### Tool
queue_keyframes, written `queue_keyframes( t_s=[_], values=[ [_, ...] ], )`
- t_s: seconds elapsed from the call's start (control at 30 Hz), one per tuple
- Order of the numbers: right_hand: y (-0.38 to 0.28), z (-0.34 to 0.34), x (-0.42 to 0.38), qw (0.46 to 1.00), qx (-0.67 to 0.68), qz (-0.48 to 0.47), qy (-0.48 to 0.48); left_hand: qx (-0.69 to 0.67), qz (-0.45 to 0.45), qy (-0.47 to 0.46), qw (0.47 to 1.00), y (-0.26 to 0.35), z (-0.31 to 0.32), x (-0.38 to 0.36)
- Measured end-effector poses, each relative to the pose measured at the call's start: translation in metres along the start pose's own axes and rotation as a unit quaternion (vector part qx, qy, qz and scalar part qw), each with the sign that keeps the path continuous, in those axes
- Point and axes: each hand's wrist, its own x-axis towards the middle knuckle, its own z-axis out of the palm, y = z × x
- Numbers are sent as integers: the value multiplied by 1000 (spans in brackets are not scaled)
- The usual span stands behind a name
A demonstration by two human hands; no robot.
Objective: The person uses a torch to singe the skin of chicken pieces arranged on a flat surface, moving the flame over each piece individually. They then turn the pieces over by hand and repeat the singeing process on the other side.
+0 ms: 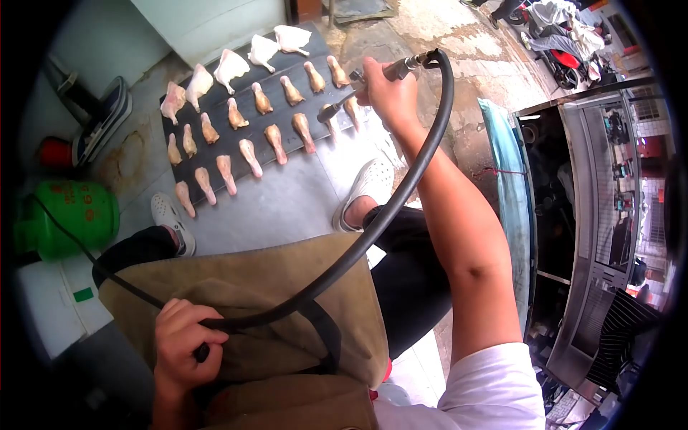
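My right hand (pixel 390 92), up at the far side, is wrapped round the handle of a blowtorch (pixel 401 68). Its nozzle (pixel 330 113) points down and left above the near-right drumsticks; no flame is visible. A thick black hose (pixel 344 265) curves from the torch back over my lap. Down at lower left, my left hand (pixel 188 342) is closed on this hose. Rows of browned chicken drumsticks (pixel 274 143) lie on a dark tray (pixel 287 66) on the floor. Several paler chicken leg pieces (pixel 231 69) line its far edge.
A green gas cylinder (pixel 75 215) stands at left, with a thin black hose running from it. A brown apron (pixel 279 279) covers my lap. My feet in white clogs (pixel 369 190) are close to the tray. On the right is a metal-framed cabinet (pixel 573 236) with a blue sheet (pixel 505 201).
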Motion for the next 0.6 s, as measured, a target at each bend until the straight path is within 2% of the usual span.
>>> queue_keyframes(
  t_s=[0.13,0.4,0.6],
  values=[
    [-3,8,-1,1000,19,-2,3,-2,5,3,1000,-2,0,-1],
    [-10,32,-7,997,54,-19,-50,-7,2,7,1000,-7,-2,-11],
    [-20,47,-12,996,29,-19,-80,-22,-5,9,1000,-9,-3,-17]
  ],
)
